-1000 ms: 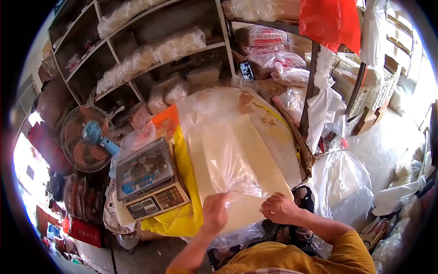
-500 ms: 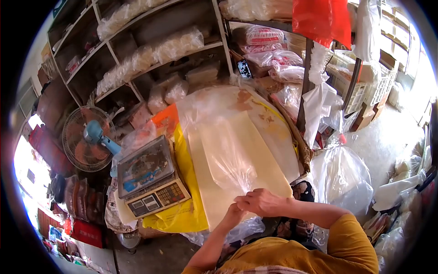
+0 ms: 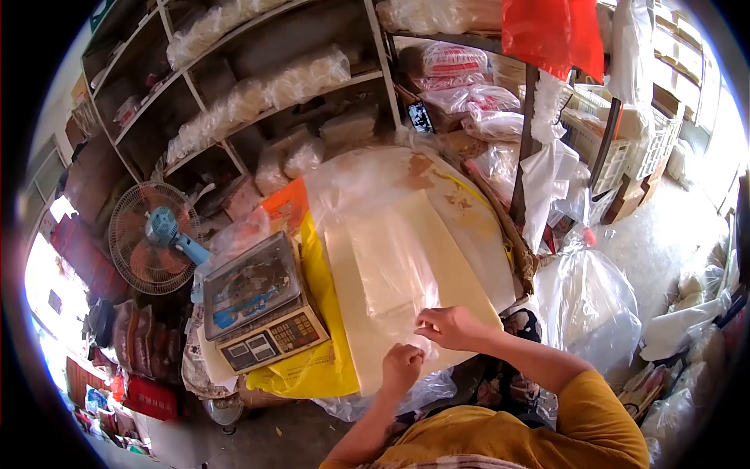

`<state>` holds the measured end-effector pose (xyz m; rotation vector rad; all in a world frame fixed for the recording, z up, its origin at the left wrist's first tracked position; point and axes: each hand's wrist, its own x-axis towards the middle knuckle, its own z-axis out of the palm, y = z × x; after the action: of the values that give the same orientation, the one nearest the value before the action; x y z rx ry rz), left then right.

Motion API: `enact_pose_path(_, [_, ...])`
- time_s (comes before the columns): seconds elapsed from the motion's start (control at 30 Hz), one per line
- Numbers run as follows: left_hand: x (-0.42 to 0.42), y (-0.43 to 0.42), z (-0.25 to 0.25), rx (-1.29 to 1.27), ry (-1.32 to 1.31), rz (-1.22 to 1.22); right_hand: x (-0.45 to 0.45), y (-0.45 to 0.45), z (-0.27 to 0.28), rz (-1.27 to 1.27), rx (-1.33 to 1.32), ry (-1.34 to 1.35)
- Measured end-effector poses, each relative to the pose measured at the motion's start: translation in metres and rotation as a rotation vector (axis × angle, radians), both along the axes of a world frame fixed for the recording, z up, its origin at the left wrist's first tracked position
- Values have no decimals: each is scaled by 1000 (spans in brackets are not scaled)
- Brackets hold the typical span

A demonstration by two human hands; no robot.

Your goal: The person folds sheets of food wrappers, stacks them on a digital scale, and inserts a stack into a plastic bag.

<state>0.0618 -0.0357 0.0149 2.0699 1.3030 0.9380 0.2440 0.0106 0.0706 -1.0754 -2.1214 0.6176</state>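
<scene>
A long clear plastic bag [image 3: 391, 270] lies flat over a stack of cream-coloured sheets [image 3: 461, 285] on the table. My right hand [image 3: 453, 327] is closed in a pinch at the right corner of the bag's near end. Lower and to the left, my left hand [image 3: 402, 367] is curled closed by the same end, with a bit of film showing between the two hands. The hands are a little apart. How much film the left fingers hold is partly hidden.
A digital scale [image 3: 254, 289] stands left of the sheets on a yellow plastic bag [image 3: 312, 371]. Behind it is a fan [image 3: 156, 234]. Shelves [image 3: 234, 133] with bagged goods rise at the back. A large clear bag [image 3: 586, 305] stands at the right.
My hands were together on the bag's gathered, twisted end. They have moved apart, the left down and the right slightly rightward, and the bag's end now lies spread out.
</scene>
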Motion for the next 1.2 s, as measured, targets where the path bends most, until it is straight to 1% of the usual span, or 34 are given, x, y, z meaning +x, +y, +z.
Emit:
enact_pose_path(0.07, [-8,5,-4,-354,-196,-118,10,-11,4,-1,-78,-133])
enact_pose_path(0.1, [-9,5,-10,-500,-366,-122,13,-19,8,-4,-119,-199])
enact_pose_path(0.13, [-8,5,-15,-580,-453,-120,12,-27,14,27,-223,-313])
enact_pose_path(0.2, [-8,6,-16,-737,-626,-112,8,-37,-3,83,-255,-364])
enact_pose_path(0.3, [-2,-4,-3,-662,-756,0,6,-41,-2,199,-256,-464])
enact_pose_path(0.4, [-14,-13,35,-179,-361,16,20,-44,2,311,-34,-285])
enact_pose_path(0.43, [-28,-7,28,-150,-371,89,27,-41,-1,247,-174,-228])
enact_pose_path(0.47, [-45,5,9,-210,-424,199,35,-34,-9,182,-314,-169])
enact_pose_path(0.5, [-63,20,-3,-258,-371,305,41,-24,-17,117,-454,-109])
enact_pose_path(0.53, [-73,27,-6,-307,-316,410,46,-7,-22,-160,-880,-56])
enact_pose_path(0.6, [-72,29,1,-78,-121,375,50,1,-17,-157,-730,-58])
enact_pose_path(0.63, [-70,29,7,33,-26,359,50,1,-16,-84,-511,1])
enact_pose_path(0.7, [-69,27,24,340,195,321,45,-6,-19,64,-93,122])
enact_pose_path(0.73, [-69,26,31,495,304,295,41,-8,-16,100,-51,126])
enact_pose_path(0.8, [-64,15,39,108,114,349,26,-14,-2,171,37,130])
enact_pose_path(0.83, [-59,9,44,-84,18,373,16,-19,6,174,-43,163])
enact_pose_path(0.93, [-40,-5,71,-458,-437,178,-2,-20,7,136,31,54])
enact_pose_path(0.97, [-35,-7,75,-340,-383,56,-7,-16,-1,131,175,31])
enact_pose_path(1.03, [-24,-9,82,-103,-271,-185,-9,-6,-19,183,217,12])
enact_pose_path(1.13, [0,-4,95,80,-329,14,-10,-4,-20,189,254,16])
enact_pose_path(1.17, [0,3,86,37,-293,57,-10,-4,-20,178,261,23])
enact_pose_path(1.2, [-3,10,73,64,-213,44,-9,-5,-20,165,241,20])
